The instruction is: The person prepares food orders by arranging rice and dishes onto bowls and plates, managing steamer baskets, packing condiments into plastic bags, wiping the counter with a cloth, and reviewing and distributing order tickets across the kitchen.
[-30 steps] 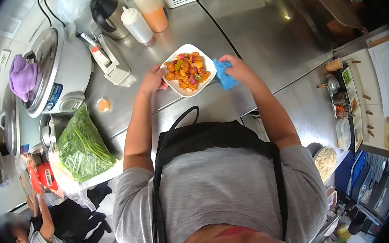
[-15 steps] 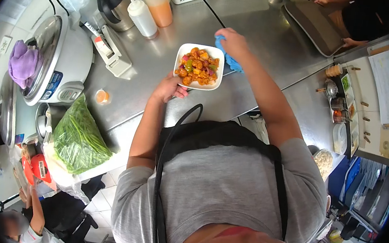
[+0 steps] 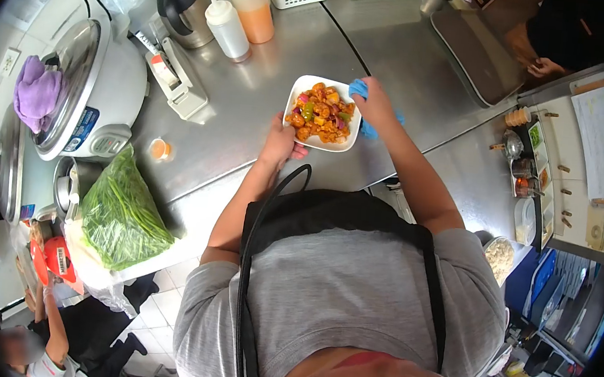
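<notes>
A square white bowl (image 3: 353, 137) of glazed, saucy food pieces with green and purple bits (image 3: 317, 110) is held over the steel counter. My left hand (image 3: 282, 143) grips the bowl at its lower left edge, thumb at the rim and fingers underneath. In my right hand (image 3: 376, 102) is a bunched blue cloth (image 3: 359, 88), pressed near the bowl's right rim. Part of the cloth hangs out below that hand. Whether the cloth touches the rim I cannot tell.
Squeeze bottles (image 3: 226, 30), a kettle (image 3: 182, 11) and a tape dispenser (image 3: 178, 82) stand at the upper left. Left are a large rice cooker (image 3: 101, 89), a small cup (image 3: 160, 149) and bagged greens (image 3: 123, 215). A brown tray (image 3: 475, 49) lies upper right, beside another person's hand (image 3: 545, 68).
The bowl and my left hand have moved right and slightly down. My right hand has brought the cloth down beside the bowl's rim. The other person's hand has left the tray's edge.
</notes>
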Motion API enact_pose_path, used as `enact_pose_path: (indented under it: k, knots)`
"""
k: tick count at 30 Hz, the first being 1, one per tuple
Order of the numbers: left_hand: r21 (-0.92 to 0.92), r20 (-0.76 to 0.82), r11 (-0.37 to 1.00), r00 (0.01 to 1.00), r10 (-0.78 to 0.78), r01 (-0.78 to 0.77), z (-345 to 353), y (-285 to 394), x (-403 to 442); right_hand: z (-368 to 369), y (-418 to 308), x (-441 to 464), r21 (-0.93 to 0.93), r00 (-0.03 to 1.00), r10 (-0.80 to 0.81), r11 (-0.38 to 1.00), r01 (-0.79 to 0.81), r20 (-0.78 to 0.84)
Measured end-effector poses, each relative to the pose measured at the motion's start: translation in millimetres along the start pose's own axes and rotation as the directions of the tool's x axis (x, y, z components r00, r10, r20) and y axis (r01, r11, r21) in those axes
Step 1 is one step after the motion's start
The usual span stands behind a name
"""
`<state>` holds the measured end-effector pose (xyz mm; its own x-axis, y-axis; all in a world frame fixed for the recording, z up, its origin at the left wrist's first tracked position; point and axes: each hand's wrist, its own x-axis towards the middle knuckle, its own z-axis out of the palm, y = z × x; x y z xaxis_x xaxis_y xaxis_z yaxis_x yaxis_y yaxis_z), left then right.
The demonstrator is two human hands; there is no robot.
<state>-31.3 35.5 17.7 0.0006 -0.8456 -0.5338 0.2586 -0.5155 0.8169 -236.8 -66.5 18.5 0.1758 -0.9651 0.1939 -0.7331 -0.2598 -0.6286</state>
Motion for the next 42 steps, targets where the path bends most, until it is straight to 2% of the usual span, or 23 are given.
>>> enact_pose_path:
  k: [2,5,8,11,14,17,20,23,26,29,32,35,38,41,42]
  knots:
    - [-0.032,-0.006,0.999,1.0,0.007,-0.007,7,-3,-1,-4,9,-16,0.059,0.996,0.058,0.997,-0.054,-0.062]
    - [-0.073,0.0,0.997,1.0,0.005,-0.005,13,-5,-2,-18,3,-43,0.049,0.977,0.168,0.983,-0.176,0.133]
    - [-0.068,0.005,0.998,1.0,0.006,-0.006,13,-5,0,-44,-1,-44,0.053,0.893,0.244,0.957,-0.284,0.378]
    - [-0.054,-0.009,0.998,1.0,0.022,-0.023,16,-5,0,-42,-2,-28,0.105,0.976,0.196,0.973,-0.206,0.099]
    - [-0.074,-0.049,0.996,0.998,0.041,-0.045,22,-5,-1,-28,-11,-24,-0.012,0.975,0.127,0.992,-0.126,0.184]
    - [-0.109,-0.076,0.992,0.995,0.059,-0.067,25,-2,-2,-24,-9,-28,-0.21,0.972,0.143,0.972,-0.102,0.187]
    - [-0.119,-0.084,0.991,0.996,0.044,-0.054,26,-8,-2,-44,-12,-19,-0.31,0.949,0.123,0.95,-0.029,0.289]
    - [-0.09,-0.081,0.995,0.996,0.034,-0.042,23,-6,8,-50,-22,-7,-0.131,0.995,-0.022,0.991,0.034,0.096]
    - [-0.079,-0.082,0.997,0.997,0.015,-0.021,23,-5,6,-40,-23,7,-0.309,0.949,-0.17,0.917,0.251,0.267]
    - [-0.107,-0.107,0.993,0.994,0.035,-0.046,25,-3,6,-33,-20,-5,-0.343,0.885,-0.207,0.866,0.364,0.416]
    - [-0.14,-0.095,0.988,0.994,0.052,-0.065,26,-6,6,-54,-10,-10,-0.034,0.792,-0.207,0.961,0.276,0.575]
    - [-0.141,-0.087,0.988,0.995,0.054,-0.066,25,-11,10,-58,-7,-4,-0.045,0.885,-0.163,0.978,0.202,0.436]
    - [-0.15,-0.098,0.987,0.994,0.049,-0.063,27,-7,10,-46,-35,-18,-0.224,0.864,-0.112,0.942,0.249,0.49]
    - [-0.145,-0.114,0.987,0.992,0.056,-0.072,30,-8,9,-56,-57,-18,-0.335,0.69,-0.069,0.837,0.433,0.721]
    - [-0.137,-0.122,0.987,0.991,0.062,-0.078,30,-9,9,-63,-47,-9,-0.234,0.644,-0.074,0.895,0.379,0.761]
